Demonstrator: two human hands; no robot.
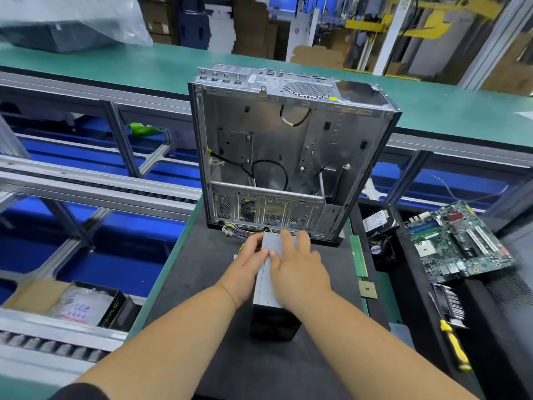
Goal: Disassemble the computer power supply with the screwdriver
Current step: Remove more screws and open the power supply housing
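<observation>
A grey metal power supply (269, 287) with a black near end lies lengthwise on the black mat (202, 284), just in front of the opened computer case (288, 151). Its bundle of yellow and black wires (236, 229) trails from the far end toward the case. My left hand (248, 265) grips the supply's left side, thumb on top. My right hand (300, 264) lies over the top and right side with fingers spread. The yellow-handled screwdriver (455, 346) lies apart on the right, in neither hand.
A green motherboard (461, 241) rests on a black surface at the right, with a heatsink (451, 304) near the screwdriver. A memory stick (358, 255) and a CPU chip (368, 289) lie beside the mat. Conveyor rails and a cardboard box (72, 301) are left.
</observation>
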